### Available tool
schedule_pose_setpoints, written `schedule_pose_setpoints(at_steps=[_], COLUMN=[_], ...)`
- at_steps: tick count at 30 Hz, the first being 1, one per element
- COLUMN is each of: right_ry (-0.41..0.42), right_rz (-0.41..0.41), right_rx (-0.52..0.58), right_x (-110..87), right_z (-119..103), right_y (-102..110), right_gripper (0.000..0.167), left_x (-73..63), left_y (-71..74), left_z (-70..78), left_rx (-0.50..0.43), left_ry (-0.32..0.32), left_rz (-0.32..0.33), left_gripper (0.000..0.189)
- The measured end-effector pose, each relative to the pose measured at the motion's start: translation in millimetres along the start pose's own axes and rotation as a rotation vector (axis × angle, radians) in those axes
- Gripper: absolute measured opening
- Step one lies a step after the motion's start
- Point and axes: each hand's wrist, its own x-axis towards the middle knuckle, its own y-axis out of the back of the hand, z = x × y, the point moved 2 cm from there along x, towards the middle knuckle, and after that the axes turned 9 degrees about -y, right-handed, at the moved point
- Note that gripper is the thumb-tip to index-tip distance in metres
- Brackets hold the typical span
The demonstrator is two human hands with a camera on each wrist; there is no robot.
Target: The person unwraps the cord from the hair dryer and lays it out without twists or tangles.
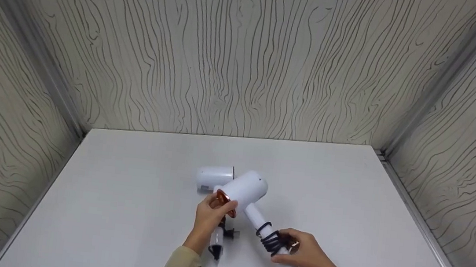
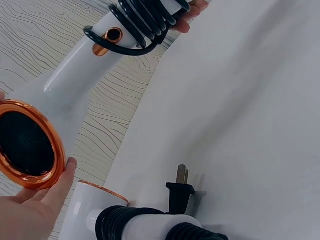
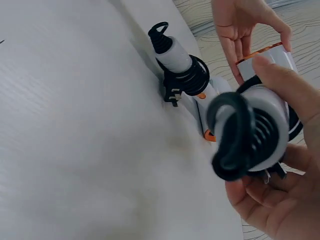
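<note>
Both hands hold a white hair dryer (image 1: 246, 189) above the table, its handle slanting down to the right. My left hand (image 1: 208, 216) pinches the copper-coloured rim (image 2: 59, 150) at one end of the barrel. Around the lower handle, where a black cord (image 1: 271, 242) is wound, my right hand (image 1: 307, 253) curls its thumb and fingers. A second white hair dryer (image 1: 215, 177) lies behind and below, partly hidden by the held one and my left hand. Its cord is wrapped on its handle (image 3: 175, 59), with the two-pin plug (image 2: 179, 197) sticking out sideways.
The white table (image 1: 123, 210) extends to both sides of the dryers. Wood-grain patterned panels (image 1: 236, 62) rise behind it and at both sides, with grey metal strips (image 1: 420, 82) at the corners.
</note>
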Motion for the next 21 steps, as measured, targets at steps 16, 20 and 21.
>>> schedule_pose_setpoints(at_steps=[16,20,21], right_ry=[-0.063,0.009,0.019], right_rz=[-0.103,-0.039,-0.018], right_rx=[0.247,0.251,0.244], right_x=[1.4,4.1,4.9], right_z=[4,3,2], right_y=[15,16,16], right_gripper=[0.034,0.031,0.031], left_x=[-1.2,-1.9,-1.9], left_y=[3.3,3.8,3.8], left_z=[-0.4,0.1,0.4], left_rx=[-0.003,-0.023,-0.033], left_ry=[-0.007,-0.025,-0.036], left_rz=[0.023,0.017,0.013], left_gripper=[0.072,0.068,0.067])
